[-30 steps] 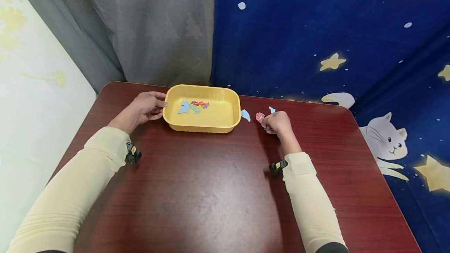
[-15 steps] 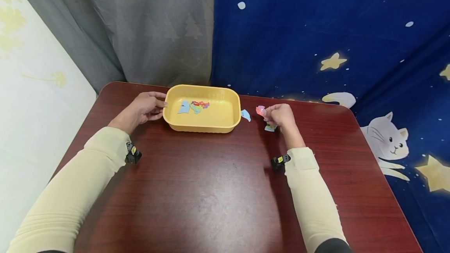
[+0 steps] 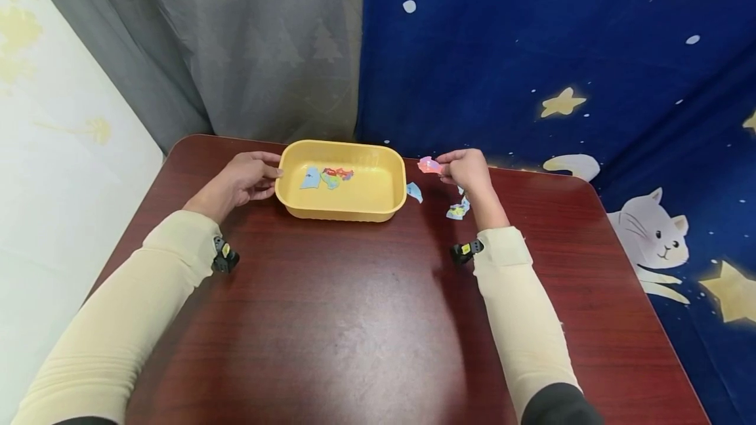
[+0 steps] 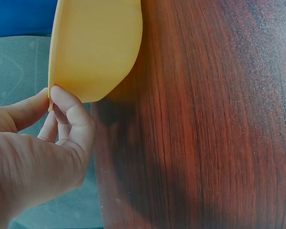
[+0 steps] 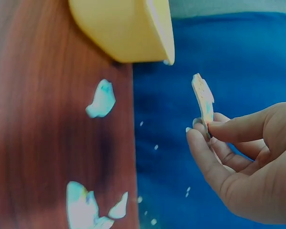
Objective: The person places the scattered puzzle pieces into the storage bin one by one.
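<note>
My left hand (image 3: 245, 181) pinches the left rim of a yellow plastic tub (image 3: 345, 201); the left wrist view shows the thumb and a finger on either side of the tub's edge (image 4: 102, 43). To the right of the tub, my right hand (image 3: 469, 169) holds a pink, irregular puzzle piece (image 3: 430, 165) above the table. In the right wrist view that piece (image 5: 203, 98) is seen nearly edge-on between thumb and fingers. Inside the tub lie a light blue piece (image 3: 310, 178), a green one (image 3: 329, 181) and red ones (image 3: 339, 174).
On the dark red wooden table (image 3: 331, 307), a light blue piece (image 3: 415, 192) lies just right of the tub. Blue and yellow pieces (image 3: 457, 210) lie near my right wrist. Grey and blue curtains (image 3: 449, 58) hang behind the table's far edge.
My right hand has picked the pink piece up off the table and moved it up and a little left, uncovering the blue and yellow pieces. The left hand and tub have stayed put.
</note>
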### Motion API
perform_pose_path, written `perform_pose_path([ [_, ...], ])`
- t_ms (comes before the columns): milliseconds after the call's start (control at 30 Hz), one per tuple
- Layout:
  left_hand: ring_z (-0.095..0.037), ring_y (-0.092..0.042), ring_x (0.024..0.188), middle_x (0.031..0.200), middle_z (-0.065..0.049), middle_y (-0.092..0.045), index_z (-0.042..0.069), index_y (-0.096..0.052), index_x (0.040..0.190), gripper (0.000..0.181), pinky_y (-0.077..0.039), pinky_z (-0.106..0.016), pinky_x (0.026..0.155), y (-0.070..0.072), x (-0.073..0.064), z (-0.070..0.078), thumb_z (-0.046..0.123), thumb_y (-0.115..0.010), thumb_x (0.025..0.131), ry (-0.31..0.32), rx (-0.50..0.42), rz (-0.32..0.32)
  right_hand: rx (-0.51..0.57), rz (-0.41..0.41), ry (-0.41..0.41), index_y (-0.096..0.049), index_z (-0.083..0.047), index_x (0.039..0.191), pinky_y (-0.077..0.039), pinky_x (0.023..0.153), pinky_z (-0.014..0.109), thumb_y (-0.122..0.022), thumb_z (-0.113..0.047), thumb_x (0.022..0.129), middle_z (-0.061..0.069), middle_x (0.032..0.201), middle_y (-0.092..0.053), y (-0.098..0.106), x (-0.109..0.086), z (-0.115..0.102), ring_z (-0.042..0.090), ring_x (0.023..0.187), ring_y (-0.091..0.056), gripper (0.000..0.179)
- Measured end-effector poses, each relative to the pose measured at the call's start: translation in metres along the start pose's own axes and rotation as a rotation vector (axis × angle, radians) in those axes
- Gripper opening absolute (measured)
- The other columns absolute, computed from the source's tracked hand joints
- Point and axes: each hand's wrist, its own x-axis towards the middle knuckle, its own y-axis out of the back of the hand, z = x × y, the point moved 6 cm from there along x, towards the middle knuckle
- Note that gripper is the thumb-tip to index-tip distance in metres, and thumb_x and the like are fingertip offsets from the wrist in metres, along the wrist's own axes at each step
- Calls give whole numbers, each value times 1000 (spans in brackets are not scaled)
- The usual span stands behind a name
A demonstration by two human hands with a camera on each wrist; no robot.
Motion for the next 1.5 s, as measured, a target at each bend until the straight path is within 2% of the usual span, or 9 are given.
perform_pose_path([
  [100,-12,-57,69,88,-1,-58,15,-45,141,46,-57,-27,72,0,0,1,13,-58,97,-2,5,1,-12,-8,21,-70,3,111,-59,73,29,-56,7,89,17,102,-67,-6,1,-12,11,68,-64,26],
  [367,-12,-57,70,88,-1,-58,15,-44,141,47,-56,-26,70,-2,0,3,14,-58,97,-10,14,-5,-27,-54,43,-70,3,112,-57,62,21,-59,7,87,15,99,-66,-28,4,-34,19,76,-65,28],
  [567,-12,-56,69,87,-1,-57,15,-45,141,46,-56,-26,71,-2,0,4,13,-58,97,-5,13,-2,-29,-86,35,-69,3,115,-58,77,32,-60,6,88,16,107,-67,-45,6,-39,22,84,-67,29],
  [700,-12,-56,69,88,-2,-57,15,-45,140,45,-57,-27,73,-2,-1,4,13,-58,97,-5,8,-2,-41,-102,41,-69,2,113,-57,82,37,-59,7,88,17,110,-66,-56,7,-41,26,91,-68,28],
  [967,-12,-56,69,88,-2,-57,15,-45,141,46,-57,-28,73,-1,0,4,13,-58,97,-7,9,5,-110,-110,20,-72,-1,108,-58,77,33,-62,6,88,16,108,-67,-76,11,-44,18,81,-67,23],
  [1267,-12,-56,68,85,0,-57,15,-45,140,46,-56,-26,70,0,2,1,13,-58,97,0,-6,5,-244,-121,24,-75,-3,99,-59,72,32,-70,5,81,11,91,-71,-103,16,-46,13,66,-63,20],
  [1500,-12,-56,68,86,-1,-57,15,-45,140,46,-56,-25,68,-1,3,-1,12,-58,97,1,-16,1,-350,-147,24,-75,-4,105,-59,74,33,-70,3,83,12,91,-72,-120,18,-45,13,65,-62,24],
])
